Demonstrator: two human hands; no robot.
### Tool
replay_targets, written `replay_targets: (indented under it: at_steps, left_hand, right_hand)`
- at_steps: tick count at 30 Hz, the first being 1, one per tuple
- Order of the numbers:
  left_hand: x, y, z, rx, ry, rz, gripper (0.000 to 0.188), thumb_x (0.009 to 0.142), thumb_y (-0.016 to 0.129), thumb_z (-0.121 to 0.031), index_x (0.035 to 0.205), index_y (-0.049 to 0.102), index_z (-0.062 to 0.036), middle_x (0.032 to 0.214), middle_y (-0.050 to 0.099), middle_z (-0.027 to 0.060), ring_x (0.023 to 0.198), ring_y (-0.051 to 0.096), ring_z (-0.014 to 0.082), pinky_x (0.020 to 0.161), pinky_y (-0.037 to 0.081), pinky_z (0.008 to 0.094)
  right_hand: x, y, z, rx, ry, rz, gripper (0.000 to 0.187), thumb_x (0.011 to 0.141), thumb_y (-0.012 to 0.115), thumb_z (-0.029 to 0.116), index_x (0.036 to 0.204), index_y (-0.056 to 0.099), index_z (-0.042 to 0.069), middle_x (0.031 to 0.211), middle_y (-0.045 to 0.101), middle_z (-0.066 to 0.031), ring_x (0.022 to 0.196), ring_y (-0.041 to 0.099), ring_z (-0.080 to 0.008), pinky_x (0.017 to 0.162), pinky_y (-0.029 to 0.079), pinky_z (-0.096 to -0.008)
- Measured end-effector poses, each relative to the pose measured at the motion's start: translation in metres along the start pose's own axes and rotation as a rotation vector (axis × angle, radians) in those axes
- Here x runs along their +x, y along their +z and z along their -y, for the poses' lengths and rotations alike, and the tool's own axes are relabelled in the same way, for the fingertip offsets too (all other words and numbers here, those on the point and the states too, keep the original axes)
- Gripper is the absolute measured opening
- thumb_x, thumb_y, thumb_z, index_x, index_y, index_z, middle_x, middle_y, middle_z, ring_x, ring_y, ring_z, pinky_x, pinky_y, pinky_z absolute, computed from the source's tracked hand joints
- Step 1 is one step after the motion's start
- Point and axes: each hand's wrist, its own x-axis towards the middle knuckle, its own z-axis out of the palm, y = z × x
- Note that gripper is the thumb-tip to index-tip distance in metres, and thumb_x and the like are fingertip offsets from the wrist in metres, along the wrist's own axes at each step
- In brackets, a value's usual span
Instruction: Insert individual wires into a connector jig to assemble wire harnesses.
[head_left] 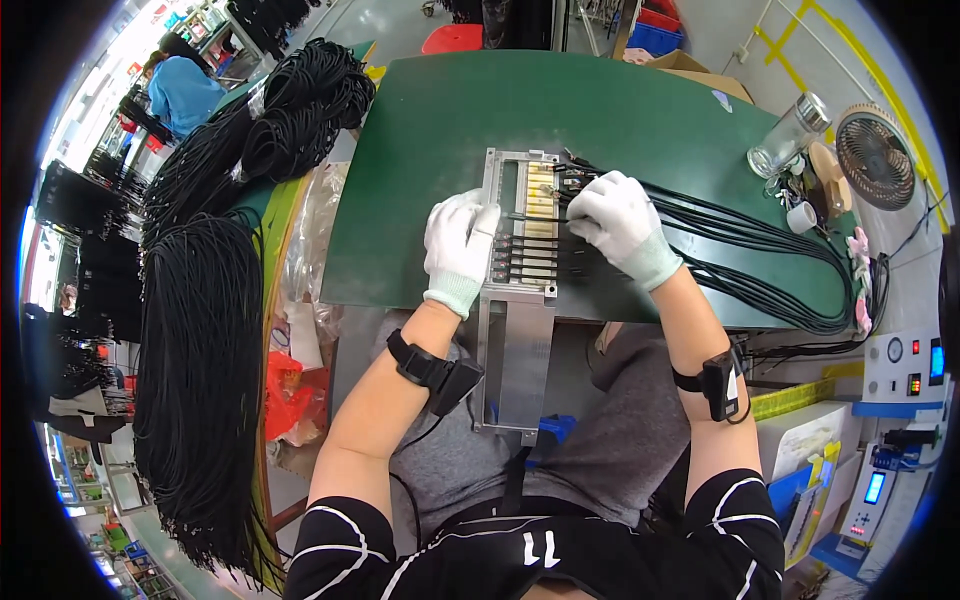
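Note:
A long metal fixture (524,290) lies across the table's near edge, its lower part reaching out over my lap. Short black cable pieces (528,262) sit side by side in its lower slots, while yellowish slots (540,188) show higher up. In a white glove, my left hand (460,240) rests at the fixture's left rail with bent, closed fingers; what they grip is hidden. My right hand (620,225), also gloved, pinches a black cable (538,218) at the fixture's right side. That cable runs across the fixture toward my left fingertips.
Long black cables (760,225) loop rightward over the green table (440,110). A glass bottle (790,135) and a fan (874,158) stand at the right. Big black cable bundles (200,370) hang at the left. Gauge boxes (900,365) sit lower right. Another person (185,95) is far left.

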Motion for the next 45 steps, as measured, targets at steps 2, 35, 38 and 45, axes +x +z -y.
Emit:
replay_targets:
  at_steps: [2, 35, 38, 45]
  left_hand:
    - [0.001, 0.006, -0.006, -0.155, -0.084, -0.094, 0.025, 0.087, 0.074, -0.028, 0.082, 0.069, -0.0032, 0.123, 0.068, 0.0138, 0.120, 0.057, 0.0329, 0.101, 0.047, 0.0443]
    - [0.002, -0.013, -0.002, 0.070, -0.007, 0.046, 0.020, 0.094, 0.064, -0.029, 0.095, 0.075, -0.0123, 0.112, 0.072, 0.0108, 0.107, 0.063, 0.0313, 0.097, 0.046, 0.0425]
    - [-0.005, -0.002, -0.019, 0.210, 0.080, 0.028, 0.023, 0.092, 0.067, -0.037, 0.106, 0.078, -0.0210, 0.136, 0.060, 0.0169, 0.130, 0.050, 0.0381, 0.108, 0.043, 0.0444]
    - [-0.003, 0.001, -0.026, 0.372, 0.189, 0.349, 0.030, 0.089, 0.071, -0.038, 0.117, 0.077, -0.0295, 0.150, 0.047, 0.0203, 0.144, 0.029, 0.0483, 0.116, 0.036, 0.0507]
  right_hand:
    - [0.001, 0.001, 0.007, 0.030, -0.037, 0.015, 0.016, 0.076, 0.078, 0.019, 0.085, 0.068, 0.012, 0.085, 0.064, -0.0043, 0.088, 0.060, -0.0286, 0.082, 0.046, -0.0399]
    - [-0.004, 0.013, 0.014, -0.068, 0.064, 0.074, 0.011, 0.081, 0.074, 0.023, 0.089, 0.072, 0.015, 0.077, 0.065, -0.0024, 0.085, 0.062, -0.0256, 0.077, 0.046, -0.0391]
    - [-0.004, 0.014, 0.019, -0.076, 0.083, 0.071, 0.012, 0.081, 0.074, 0.024, 0.089, 0.072, 0.015, 0.079, 0.066, -0.0030, 0.087, 0.062, -0.0262, 0.079, 0.047, -0.0398]
    - [-0.002, 0.005, 0.002, -0.121, 0.245, 0.049, 0.014, 0.080, 0.076, 0.024, 0.088, 0.071, 0.014, 0.084, 0.066, -0.0045, 0.089, 0.061, -0.0277, 0.083, 0.048, -0.0416]
